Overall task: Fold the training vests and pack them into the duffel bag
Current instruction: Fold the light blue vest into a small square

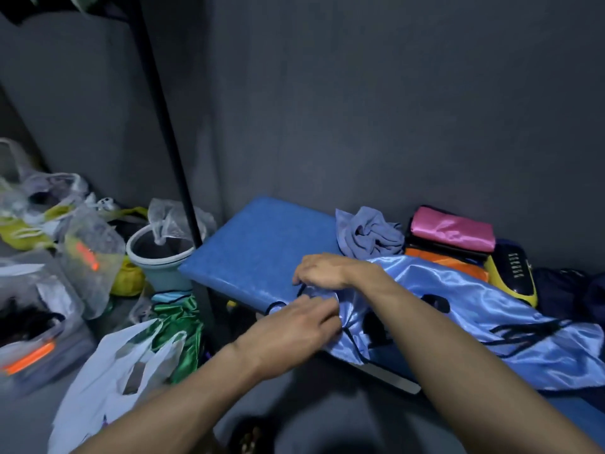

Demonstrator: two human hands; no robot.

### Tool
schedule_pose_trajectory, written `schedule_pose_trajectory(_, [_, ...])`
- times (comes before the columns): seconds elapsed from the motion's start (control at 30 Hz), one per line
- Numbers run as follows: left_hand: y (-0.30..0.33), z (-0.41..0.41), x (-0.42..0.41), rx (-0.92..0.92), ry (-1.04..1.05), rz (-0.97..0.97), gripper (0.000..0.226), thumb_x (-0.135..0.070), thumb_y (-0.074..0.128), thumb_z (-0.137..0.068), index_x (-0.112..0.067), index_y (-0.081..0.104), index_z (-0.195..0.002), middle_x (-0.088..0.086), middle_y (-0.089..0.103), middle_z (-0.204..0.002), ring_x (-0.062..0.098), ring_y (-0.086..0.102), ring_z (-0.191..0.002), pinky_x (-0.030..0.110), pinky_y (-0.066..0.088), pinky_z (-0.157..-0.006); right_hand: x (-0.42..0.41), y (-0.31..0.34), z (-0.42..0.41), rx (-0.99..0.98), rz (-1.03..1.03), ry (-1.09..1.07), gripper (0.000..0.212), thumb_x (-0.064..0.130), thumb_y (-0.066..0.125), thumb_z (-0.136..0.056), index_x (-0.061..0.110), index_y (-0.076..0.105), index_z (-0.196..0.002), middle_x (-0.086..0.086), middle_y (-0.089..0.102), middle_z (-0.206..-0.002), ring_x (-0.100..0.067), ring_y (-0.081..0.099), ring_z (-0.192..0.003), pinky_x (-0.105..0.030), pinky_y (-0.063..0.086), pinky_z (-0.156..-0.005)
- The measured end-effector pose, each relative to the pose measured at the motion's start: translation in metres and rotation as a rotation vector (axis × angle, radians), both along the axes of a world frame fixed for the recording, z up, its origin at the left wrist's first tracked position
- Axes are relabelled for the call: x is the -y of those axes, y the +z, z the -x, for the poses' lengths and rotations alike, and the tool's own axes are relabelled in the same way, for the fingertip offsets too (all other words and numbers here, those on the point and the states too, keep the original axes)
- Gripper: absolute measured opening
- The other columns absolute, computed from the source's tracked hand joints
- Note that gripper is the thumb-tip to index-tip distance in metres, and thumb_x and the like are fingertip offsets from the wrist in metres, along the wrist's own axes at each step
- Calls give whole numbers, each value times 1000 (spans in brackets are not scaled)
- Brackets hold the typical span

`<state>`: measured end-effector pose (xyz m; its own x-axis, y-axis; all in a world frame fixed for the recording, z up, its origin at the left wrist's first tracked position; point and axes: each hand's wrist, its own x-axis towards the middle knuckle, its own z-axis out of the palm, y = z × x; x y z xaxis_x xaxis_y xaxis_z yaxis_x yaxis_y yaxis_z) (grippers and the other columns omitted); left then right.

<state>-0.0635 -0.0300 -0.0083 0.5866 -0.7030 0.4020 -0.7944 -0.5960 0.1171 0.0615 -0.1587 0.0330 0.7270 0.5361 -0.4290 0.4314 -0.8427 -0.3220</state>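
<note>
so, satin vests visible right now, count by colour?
Light blue vest, under both hands: 1
Green vest, on the floor: 1
Pink vest, folded on the stack: 1
Orange vest, lower in the stack: 1
Total: 4

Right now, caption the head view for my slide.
Both hands, left and right, gather a shiny light-blue vest on the blue bench.
</note>
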Motion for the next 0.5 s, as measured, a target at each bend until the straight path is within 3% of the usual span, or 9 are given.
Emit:
schedule_pose_trajectory(0.2, [-10, 7, -6, 120, -5, -173, 13, -14, 69, -90, -16, 56, -87, 0, 52, -91, 18, 46, -76, 30, 27, -68, 27, -7, -9, 106, 115, 60, 42, 35, 70, -85, 29, 61, -125, 6, 51, -117, -20, 55, -110, -43, 48, -99])
schedule_pose_trajectory(0.3, [-16, 6, -3, 139, -10, -210, 13, -12, 69, -90, -15, 57, -90, 1, 52, -93, 19, 48, -77, 29, 37, -68, 36, -9, -9, 138, 154, 81, 55, 42, 78, -84, 25, 55, -132, 2, 54, -122, -21, 56, -110, -39, 47, -98])
schedule_pose_trajectory(0.5, [-23, 1, -6, 108, -18, -204, 11, -9, 67, -90, -14, 57, -91, 3, 52, -95, 22, 52, -79, 33, 46, -70, 40, -20, -6, 135, 57, -26, 55, 35, 84, -82, 22, 55, -127, -1, 63, -123, -24, 59, -108, -38, 50, -93])
